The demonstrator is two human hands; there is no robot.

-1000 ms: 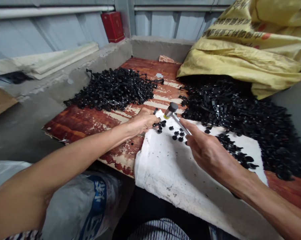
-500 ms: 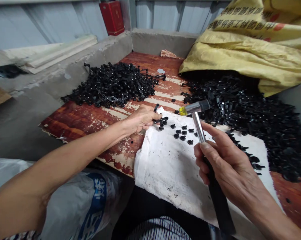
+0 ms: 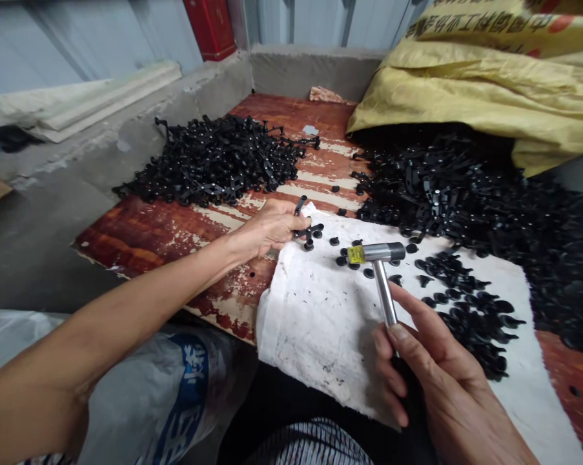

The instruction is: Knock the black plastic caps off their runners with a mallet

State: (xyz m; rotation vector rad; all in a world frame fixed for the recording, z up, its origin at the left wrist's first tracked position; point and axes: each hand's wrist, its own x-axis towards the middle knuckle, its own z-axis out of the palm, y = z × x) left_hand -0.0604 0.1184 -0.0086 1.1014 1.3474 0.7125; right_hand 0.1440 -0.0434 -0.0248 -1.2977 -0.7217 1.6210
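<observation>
Left hand [image 3: 266, 227] has its fingers [image 3: 291, 223] pinched shut on a little black plastic sprue [image 3: 309, 231], right by the edge of a white cloth [image 3: 310, 336]. Right hand [image 3: 431, 387] is the one on the hammer [image 3: 382, 278]: fingers [image 3: 392, 361] wrapped round the handle, shaft running up and away, and the steel head crosswise, pointing left, above scattered black plastic studs [image 3: 342, 261].
</observation>
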